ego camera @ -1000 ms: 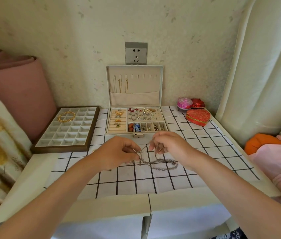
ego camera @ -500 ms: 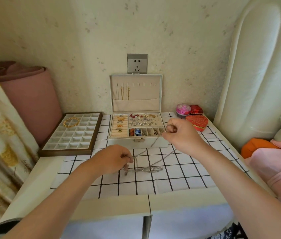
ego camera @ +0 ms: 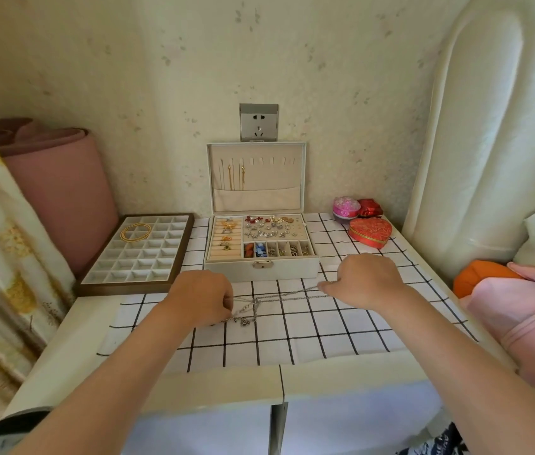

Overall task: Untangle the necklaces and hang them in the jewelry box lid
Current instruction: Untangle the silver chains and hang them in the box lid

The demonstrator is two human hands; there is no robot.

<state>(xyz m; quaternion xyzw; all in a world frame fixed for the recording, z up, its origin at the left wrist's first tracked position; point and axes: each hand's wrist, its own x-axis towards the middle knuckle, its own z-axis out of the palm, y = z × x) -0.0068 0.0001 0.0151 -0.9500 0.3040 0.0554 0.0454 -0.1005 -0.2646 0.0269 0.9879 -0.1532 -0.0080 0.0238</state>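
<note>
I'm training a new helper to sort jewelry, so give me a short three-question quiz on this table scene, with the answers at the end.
1. True or false: the jewelry box lid stands open and upright.
2. What lies in the divided tray left of the jewelry box? A) gold bangles B) a watch C) a comb
3. Which hands hold the silver chain?
Key: 1 true. 2 A. 3 Both: the left hand pinches the tangled end, and the right hand pinches the other end.
</note>
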